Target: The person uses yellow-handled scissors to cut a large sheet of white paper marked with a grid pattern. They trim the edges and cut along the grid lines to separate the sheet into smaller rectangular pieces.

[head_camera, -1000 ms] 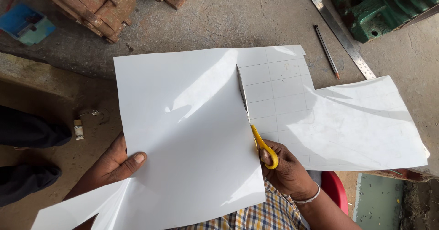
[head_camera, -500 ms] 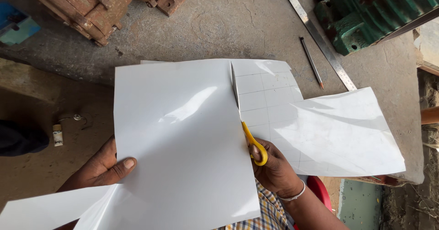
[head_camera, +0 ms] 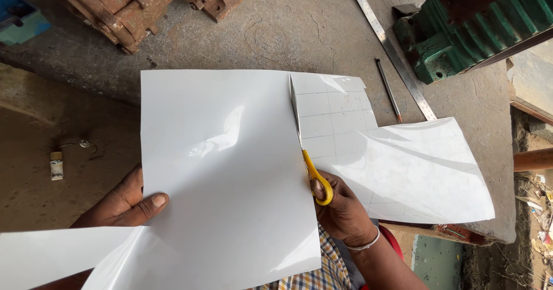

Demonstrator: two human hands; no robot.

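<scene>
1. Head view, work piece. Paper sheet (head_camera: 230,169), white and glossy, is held above the table (head_camera: 299,30) and over the person's lap. A cut runs along its middle; the portion right of the cut carries a faint ruled grid and droops toward the table edge.

2. Head view, left hand (head_camera: 124,203). The grip is pressed together on the left lower edge of the paper sheet, thumb on top, remaining fingers hidden beneath.

3. Head view, right hand (head_camera: 345,215). The grip is closed through the yellow handles of the scissors (head_camera: 308,163), right of the cut line. The blades lie along the cut and are mostly edge-on; how far they stand apart cannot be told.

4. Handling judgement. The paper sheet appears light, thin and limp: it bows and shows a shallow dent near its middle. The glossy face is probably slippery and creases easily. Best hold is a flat pinch at an edge close to the cut, keeping the sheet taut; unsupported corners sag.

5. Head view, surroundings, relative to the paper sheet. Above its right portion lie a steel ruler (head_camera: 391,51) and a pencil (head_camera: 389,91). Beyond these stands a green machine casting (head_camera: 466,30). Above the left portion sits a rusty iron part (head_camera: 144,7).
</scene>
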